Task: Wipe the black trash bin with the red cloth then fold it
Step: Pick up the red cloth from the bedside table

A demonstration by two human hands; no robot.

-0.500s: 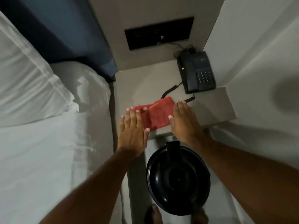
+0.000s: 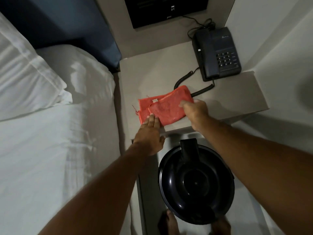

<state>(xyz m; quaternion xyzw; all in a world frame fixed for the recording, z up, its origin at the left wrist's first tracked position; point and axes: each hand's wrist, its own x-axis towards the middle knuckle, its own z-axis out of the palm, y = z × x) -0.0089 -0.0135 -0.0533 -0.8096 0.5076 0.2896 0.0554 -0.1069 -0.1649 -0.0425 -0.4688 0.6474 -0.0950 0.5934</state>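
Folded red cloth [image 2: 165,109]; upright black bin [image 2: 196,184]

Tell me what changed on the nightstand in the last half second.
The right hand has turned to grip the right edge of the red cloth. The left hand slid back, only its fingertips on the cloth's near left corner. More cloth shows. The phone and black bin stayed put.

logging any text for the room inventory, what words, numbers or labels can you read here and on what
Phone keypad: digits "1 2 3", "4 5 6", "7 8 9", bottom row with "0", faint.
Phone top right: small logo and brand, too blurred to read.
Phone side buttons: labels too small to read.
Wall panel: small white mark, unreadable.
Cloth tag: no legible text.
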